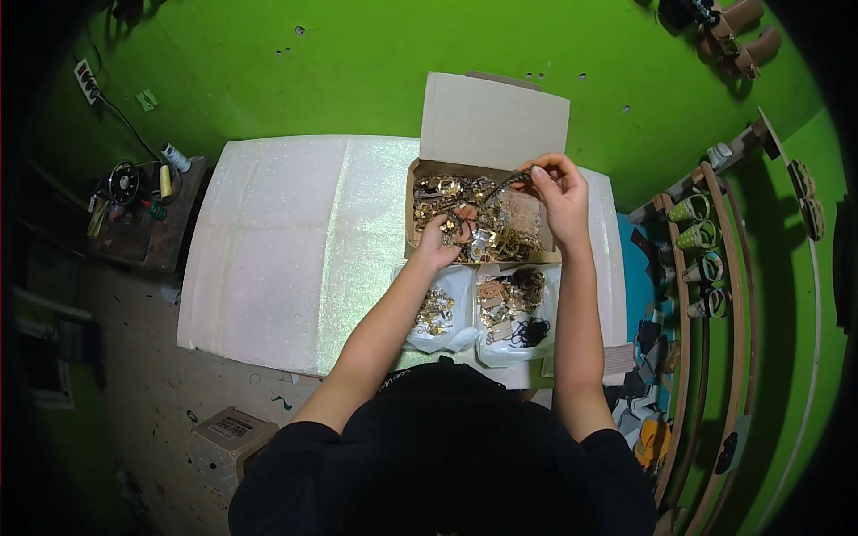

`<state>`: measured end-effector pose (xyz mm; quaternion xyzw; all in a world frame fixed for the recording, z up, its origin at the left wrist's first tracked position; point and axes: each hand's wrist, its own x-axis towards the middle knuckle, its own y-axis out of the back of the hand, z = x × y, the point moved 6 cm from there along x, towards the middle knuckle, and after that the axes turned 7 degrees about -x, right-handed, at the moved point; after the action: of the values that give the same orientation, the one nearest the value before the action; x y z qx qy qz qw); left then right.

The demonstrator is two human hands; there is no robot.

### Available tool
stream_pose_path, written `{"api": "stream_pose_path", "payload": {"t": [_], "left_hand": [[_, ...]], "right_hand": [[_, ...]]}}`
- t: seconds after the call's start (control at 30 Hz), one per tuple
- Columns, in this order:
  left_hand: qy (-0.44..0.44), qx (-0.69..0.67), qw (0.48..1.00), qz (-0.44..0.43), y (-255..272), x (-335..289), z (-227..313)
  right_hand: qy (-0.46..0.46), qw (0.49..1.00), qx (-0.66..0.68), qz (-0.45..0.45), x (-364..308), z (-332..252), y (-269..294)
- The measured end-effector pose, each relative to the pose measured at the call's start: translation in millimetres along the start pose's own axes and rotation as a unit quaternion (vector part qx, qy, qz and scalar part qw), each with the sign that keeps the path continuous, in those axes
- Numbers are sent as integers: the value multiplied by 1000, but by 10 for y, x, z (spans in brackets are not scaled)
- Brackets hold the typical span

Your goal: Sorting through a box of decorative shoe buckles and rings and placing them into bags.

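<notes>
An open cardboard box (411,210) full of gold and dark metal fittings stands on the table, its lid (494,121) raised at the back. My right hand (565,198) is closed in a pinch over the box's right side, holding the end of a dark braided chain (509,186). The chain slants down left toward the pile. Over the box's front left, my left hand (436,246) has its fingers curled round a small clump of fittings (460,228), whose single pieces I cannot make out.
Two white plastic-lined trays with small parts, the left tray (458,338) and right tray (494,355), sit before the box. The table (268,241) has a shiny pale cover. A sandal rack (684,357) stands right, beside scraps (651,393). A carton (234,438) is on the floor.
</notes>
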<state>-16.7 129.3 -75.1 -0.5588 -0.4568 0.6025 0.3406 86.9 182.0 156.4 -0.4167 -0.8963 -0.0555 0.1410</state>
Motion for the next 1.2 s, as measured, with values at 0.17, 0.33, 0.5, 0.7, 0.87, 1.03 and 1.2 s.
{"api": "stream_pose_path", "payload": {"t": [0.17,0.33,0.5,0.7,0.87,1.03,1.2], "left_hand": [[-16,6,999,47,-73,-45,-30],[-3,-1,1000,-1,-166,-33,-16],[41,-30,998,-44,-147,-1,-40],[21,-27,999,-26,-99,22,-70],[35,-42,998,-39,-135,-11,-58],[19,8,999,-44,-86,11,2],[38,-8,999,-29,-167,-40,-89]], "right_hand": [[-31,999,-21,18,-371,79,329],[-82,990,-75,91,-934,173,728],[-214,964,-126,98,-1572,611,1042],[-275,848,-441,103,-2007,824,1202],[-211,792,-566,87,-1830,889,1044],[-106,872,-477,26,-1103,818,379],[-39,826,-556,-80,-509,1427,169]]}}
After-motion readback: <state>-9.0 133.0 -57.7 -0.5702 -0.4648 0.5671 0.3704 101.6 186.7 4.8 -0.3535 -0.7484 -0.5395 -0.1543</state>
